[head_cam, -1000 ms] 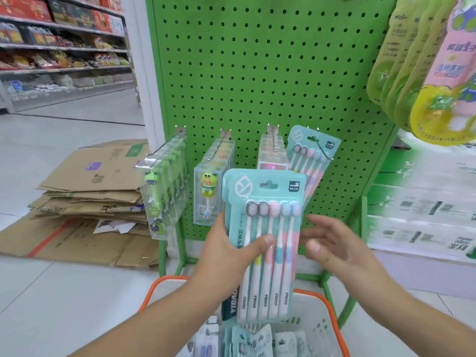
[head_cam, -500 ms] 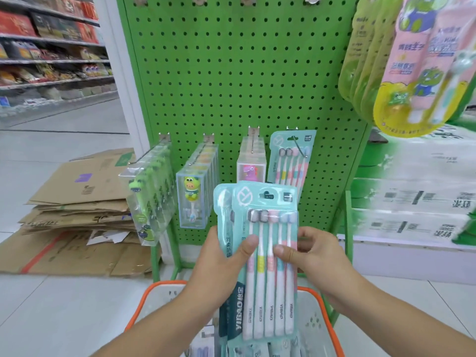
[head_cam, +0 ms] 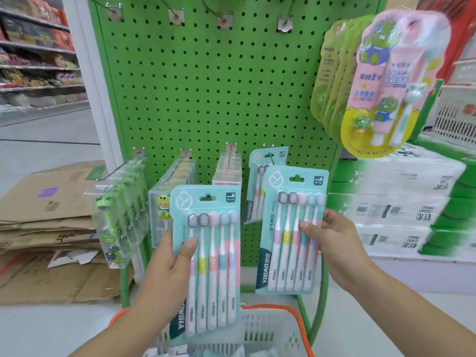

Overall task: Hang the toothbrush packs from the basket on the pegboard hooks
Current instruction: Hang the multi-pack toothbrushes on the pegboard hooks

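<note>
Two teal five-brush toothbrush packs held upright before the green pegboard.

The left hand grips the left pack at 6 o'clock; the right hand pinches the right pack at 4 o'clock. Long axes near vertical, bristle heads and hang-holes toward 12, above the basket.

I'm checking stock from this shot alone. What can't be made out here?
Head view only:
- Basket contents: cut off by the bottom edge, hidden behind the left pack.
- Hanging pack: mostly covered by the right pack.
- Pink pack print: blurred.
- Far shelves: too small.
</note>
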